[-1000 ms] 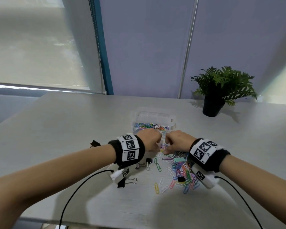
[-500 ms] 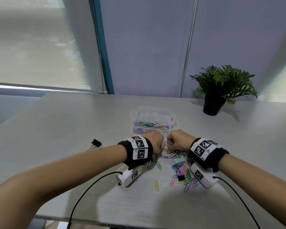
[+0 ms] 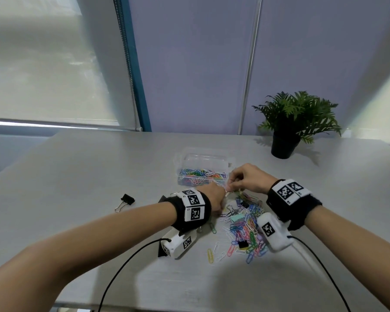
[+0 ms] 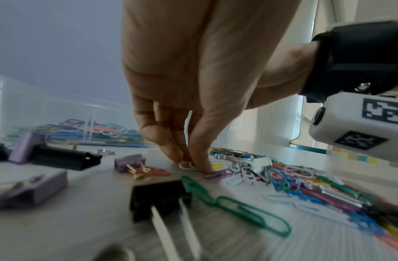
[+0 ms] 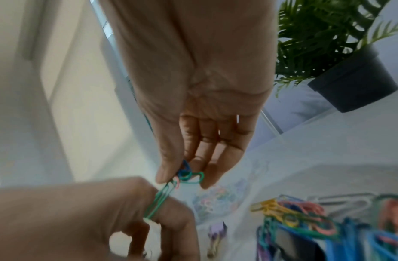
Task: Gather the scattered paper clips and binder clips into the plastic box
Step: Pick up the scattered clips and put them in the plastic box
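Observation:
The clear plastic box stands mid-table with coloured paper clips inside; it also shows in the left wrist view. A pile of paper clips and small binder clips lies in front of it. My left hand reaches down at the pile's left edge, thumb and finger pinching a white paper clip on the table. My right hand is raised beside the box's near right corner and pinches a bunch of green, blue and pink paper clips, some dangling.
A black binder clip lies alone to the left. Purple binder clips and a black one sit under my left wrist, next to linked green clips. A potted plant stands at the back right.
My right hand has lifted off the pile with a bunch of clips and moved toward the box. The left hand stayed low at the pile's edge.

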### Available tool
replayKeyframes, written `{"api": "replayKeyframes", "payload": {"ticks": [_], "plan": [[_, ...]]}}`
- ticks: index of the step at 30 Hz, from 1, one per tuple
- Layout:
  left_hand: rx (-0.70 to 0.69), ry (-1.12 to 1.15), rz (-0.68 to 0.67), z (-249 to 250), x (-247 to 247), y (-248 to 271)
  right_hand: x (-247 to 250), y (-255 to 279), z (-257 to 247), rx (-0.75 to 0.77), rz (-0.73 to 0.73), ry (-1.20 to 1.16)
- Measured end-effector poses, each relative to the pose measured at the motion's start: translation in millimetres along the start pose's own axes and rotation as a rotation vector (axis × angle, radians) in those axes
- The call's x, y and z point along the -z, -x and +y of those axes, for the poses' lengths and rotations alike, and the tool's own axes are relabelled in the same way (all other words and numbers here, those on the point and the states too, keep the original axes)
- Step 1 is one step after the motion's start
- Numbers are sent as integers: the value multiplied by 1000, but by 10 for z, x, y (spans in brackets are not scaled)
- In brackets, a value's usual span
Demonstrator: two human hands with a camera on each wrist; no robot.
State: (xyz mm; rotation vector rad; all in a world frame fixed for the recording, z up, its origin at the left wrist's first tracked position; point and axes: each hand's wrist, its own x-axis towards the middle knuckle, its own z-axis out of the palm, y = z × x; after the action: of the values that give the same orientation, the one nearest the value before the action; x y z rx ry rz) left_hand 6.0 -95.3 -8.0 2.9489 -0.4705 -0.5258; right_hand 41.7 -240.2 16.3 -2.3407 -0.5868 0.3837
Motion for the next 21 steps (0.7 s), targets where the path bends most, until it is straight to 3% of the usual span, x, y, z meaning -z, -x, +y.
{"api": "replayKeyframes", "payload": {"ticks": [6, 9, 13, 15, 21], "plan": [[-113, -91, -58, -48, 64, 93, 119, 42, -69, -89, -106, -238], [-177, -143, -10, -89, 54, 133, 166, 43, -92, -92, -131, -239], [-250, -68, -64, -189, 120, 181, 225, -12, -121, -75, -131, -162], [-230, 15, -50, -293, 252, 191, 274, -74, -128, -61, -98, -142], [-104, 315, 152, -722, 829, 71, 289, -439, -130, -53, 136, -205]]}}
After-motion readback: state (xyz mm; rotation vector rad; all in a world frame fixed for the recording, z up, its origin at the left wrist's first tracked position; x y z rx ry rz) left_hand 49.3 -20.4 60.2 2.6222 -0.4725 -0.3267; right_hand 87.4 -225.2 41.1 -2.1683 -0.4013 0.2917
